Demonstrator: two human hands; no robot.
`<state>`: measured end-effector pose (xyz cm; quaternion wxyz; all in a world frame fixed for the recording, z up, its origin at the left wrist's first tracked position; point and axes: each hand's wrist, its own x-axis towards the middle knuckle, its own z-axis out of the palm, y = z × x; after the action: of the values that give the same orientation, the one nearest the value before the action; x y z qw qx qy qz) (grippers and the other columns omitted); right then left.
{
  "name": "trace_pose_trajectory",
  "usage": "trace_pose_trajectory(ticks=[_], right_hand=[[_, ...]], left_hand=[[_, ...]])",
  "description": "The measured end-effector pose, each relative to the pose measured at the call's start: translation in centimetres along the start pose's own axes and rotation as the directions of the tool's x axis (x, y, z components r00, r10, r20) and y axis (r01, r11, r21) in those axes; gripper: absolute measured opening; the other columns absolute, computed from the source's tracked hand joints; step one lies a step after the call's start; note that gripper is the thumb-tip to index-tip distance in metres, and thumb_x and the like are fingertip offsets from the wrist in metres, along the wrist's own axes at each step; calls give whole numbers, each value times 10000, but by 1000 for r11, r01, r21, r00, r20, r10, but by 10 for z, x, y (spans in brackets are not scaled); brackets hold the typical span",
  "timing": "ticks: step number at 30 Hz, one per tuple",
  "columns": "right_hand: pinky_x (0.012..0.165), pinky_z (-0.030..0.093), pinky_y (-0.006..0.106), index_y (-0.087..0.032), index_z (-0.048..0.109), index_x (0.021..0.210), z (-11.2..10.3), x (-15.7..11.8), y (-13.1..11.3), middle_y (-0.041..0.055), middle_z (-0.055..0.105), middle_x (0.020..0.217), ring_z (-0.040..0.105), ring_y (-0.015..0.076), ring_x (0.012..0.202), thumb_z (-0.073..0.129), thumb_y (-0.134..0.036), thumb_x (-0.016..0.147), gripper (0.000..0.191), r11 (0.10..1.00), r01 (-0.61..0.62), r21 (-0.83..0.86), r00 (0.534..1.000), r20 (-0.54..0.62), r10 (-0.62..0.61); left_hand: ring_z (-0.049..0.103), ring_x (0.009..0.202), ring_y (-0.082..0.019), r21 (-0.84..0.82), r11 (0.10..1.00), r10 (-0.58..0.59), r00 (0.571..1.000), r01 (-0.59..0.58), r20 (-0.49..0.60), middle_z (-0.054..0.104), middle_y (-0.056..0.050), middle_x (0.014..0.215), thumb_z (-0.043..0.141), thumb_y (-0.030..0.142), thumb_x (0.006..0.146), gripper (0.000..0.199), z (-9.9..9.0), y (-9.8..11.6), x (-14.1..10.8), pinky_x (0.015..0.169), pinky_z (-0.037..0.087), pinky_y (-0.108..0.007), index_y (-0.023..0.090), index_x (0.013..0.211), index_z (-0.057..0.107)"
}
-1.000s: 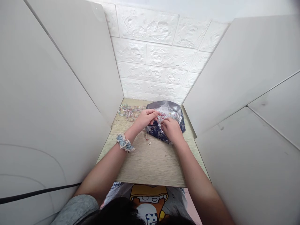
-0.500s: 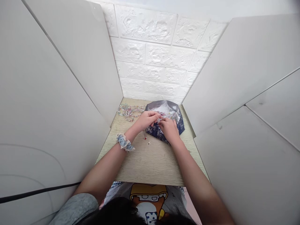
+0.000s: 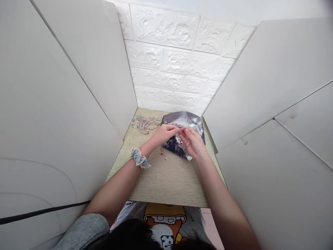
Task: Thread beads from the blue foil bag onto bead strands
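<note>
Over the pouch, my left hand (image 3: 165, 133) and my right hand (image 3: 194, 141) meet fingertip to fingertip, both closed in a pinch. A beaded string (image 3: 161, 152) with a red bead shows below my left hand and seems to run up into its fingers. What my right fingertips hold is too small to make out. Under both hands lies a dark blue patterned pouch (image 3: 173, 146), its silver lining turned up and small colourful beads (image 3: 181, 141) inside. My hands hide part of its opening.
Several bead strands (image 3: 144, 123) lie at the back left of the wooden tabletop (image 3: 166, 184). A small loose piece (image 3: 165, 159) rests in front of the pouch. White panels (image 3: 260, 104) close in both sides, and a white brick-pattern wall (image 3: 171, 73) stands behind.
My right hand has come up out of the pouch and turned, its fingertips now against those of my left hand. The left hand stays nearly in place.
</note>
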<state>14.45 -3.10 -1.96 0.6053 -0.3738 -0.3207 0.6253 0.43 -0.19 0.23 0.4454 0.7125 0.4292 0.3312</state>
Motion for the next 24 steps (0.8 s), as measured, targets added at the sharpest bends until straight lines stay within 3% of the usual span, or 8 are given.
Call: trace_pose_trajectory(ticks=[6, 12, 24], right_hand=[[724, 511, 163, -167, 588, 741, 3, -2, -2, -17, 628, 734, 600, 65, 722, 649, -201, 644, 119, 992, -43, 122, 999, -1, 44], [686, 513, 122, -162, 586, 702, 4, -2, -2, -18, 629, 703, 602, 55, 694, 649, -198, 645, 92, 983, -60, 176, 998, 36, 54], [675, 517, 117, -163, 586, 717, 4, -2, -1, -27, 624, 701, 600, 49, 675, 659, -189, 634, 114, 983, -68, 168, 998, 15, 67]], left_hand=[[532, 698, -106, -6, 1000, -1, 1000, 1, 14, 639, -26, 767, 472, 454, 698, 379, 0, 7, -4, 654, 390, -220, 141, 802, 659], [503, 619, -105, 24, 1000, -3, 1000, 4, -7, 608, -9, 644, 485, 463, 682, 376, 0, 12, -6, 578, 377, -218, 145, 765, 668], [510, 654, -107, 21, 1000, 1, 999, -2, 42, 620, -17, 697, 476, 485, 682, 400, -2, 8, -5, 617, 379, -218, 142, 776, 661]])
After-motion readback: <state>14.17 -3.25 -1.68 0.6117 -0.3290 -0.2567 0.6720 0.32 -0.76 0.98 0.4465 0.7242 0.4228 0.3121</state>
